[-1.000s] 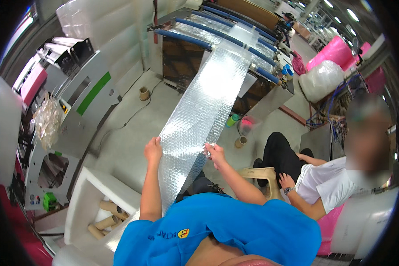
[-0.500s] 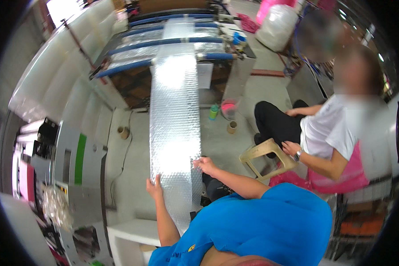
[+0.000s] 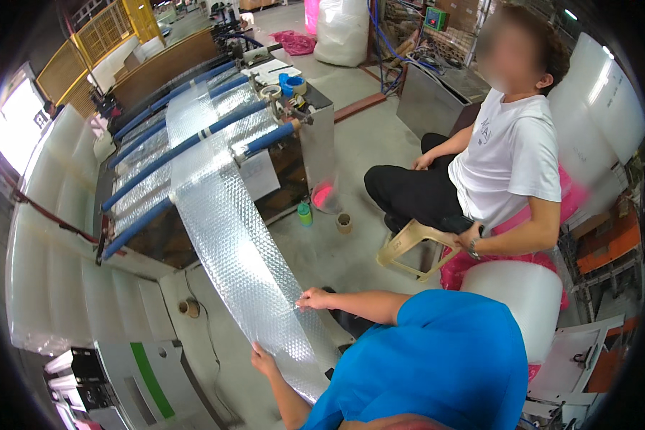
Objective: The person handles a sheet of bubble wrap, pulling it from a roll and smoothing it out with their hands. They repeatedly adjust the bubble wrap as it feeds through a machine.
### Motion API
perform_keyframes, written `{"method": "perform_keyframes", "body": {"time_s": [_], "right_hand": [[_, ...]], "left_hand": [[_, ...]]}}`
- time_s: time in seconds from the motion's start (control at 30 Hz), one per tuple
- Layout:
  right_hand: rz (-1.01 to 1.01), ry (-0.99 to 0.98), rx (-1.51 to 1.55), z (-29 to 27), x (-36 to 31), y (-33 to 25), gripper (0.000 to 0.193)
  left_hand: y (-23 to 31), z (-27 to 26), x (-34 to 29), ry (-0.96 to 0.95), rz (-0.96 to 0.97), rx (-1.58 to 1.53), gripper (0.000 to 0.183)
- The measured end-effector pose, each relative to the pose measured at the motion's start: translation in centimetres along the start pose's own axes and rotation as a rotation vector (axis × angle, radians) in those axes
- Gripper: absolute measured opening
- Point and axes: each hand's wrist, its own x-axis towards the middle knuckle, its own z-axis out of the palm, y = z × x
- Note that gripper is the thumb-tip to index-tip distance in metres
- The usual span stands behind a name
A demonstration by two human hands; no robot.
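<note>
A long strip of silvery bubble wrap [image 3: 226, 236] runs down from the blue rollers [image 3: 183, 155] of a machine toward my lap. My left hand [image 3: 264, 360] pinches its left edge, thumb on top, with the other fingers mostly hidden beneath. Farther up, on the opposite edge, my right hand [image 3: 314, 299] holds the strip between thumb and fingertips. Between the hands the wrap lies stretched out, shining with glare. Its near end disappears under my blue shirt.
To my right a person in a white shirt [image 3: 505, 154] sits beside a beige stool [image 3: 416, 247]. A green bottle [image 3: 304, 215], a cardboard core [image 3: 344, 223] and another core [image 3: 188, 308] stand on the floor. Large wrapped rolls [image 3: 72, 287] line the left side.
My view has swung to the right, so the strip now slants up to the left. Both hands keep their hold on its edges. The seated person's head has turned.
</note>
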Motion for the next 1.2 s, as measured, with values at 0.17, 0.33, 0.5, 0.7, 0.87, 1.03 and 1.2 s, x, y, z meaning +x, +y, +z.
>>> {"method": "perform_keyframes", "body": {"time_s": [0.17,0.33,0.5,0.7,0.87,1.03,1.2], "right_hand": [[-0.042,0.087,0.026,-2.2,5.1,-2.0,0.023],[-0.075,0.129,0.080,-4.1,9.5,-5.6,0.024],[-0.106,0.186,0.162,-5.0,12.7,-7.5,0.025],[-0.042,0.132,0.484,-4.5,9.9,-8.5,0.025],[-0.013,0.143,0.456,-3.4,6.8,-5.3,0.024],[0.098,0.051,0.371,-0.6,1.6,-1.8,0.026],[0.254,-0.111,0.210,1.1,-4.7,0.5,0.028]], "left_hand": [[2.5,3.0,5.6,-0.123,-0.144,0.065,0.041],[2.5,7.2,10.6,-0.057,-0.121,0.032,0.038],[11.1,6.2,10.5,0.164,-0.057,0.119,0.035],[9.9,5.5,9.1,0.176,-0.133,0.038,0.034],[9.1,2.9,5.2,-0.001,-0.296,0.062,0.053],[2.3,3.4,-0.1,-0.226,-0.262,0.016,0.077],[4.6,0.7,-2.1,-0.129,-0.270,-0.100,0.070]]}}
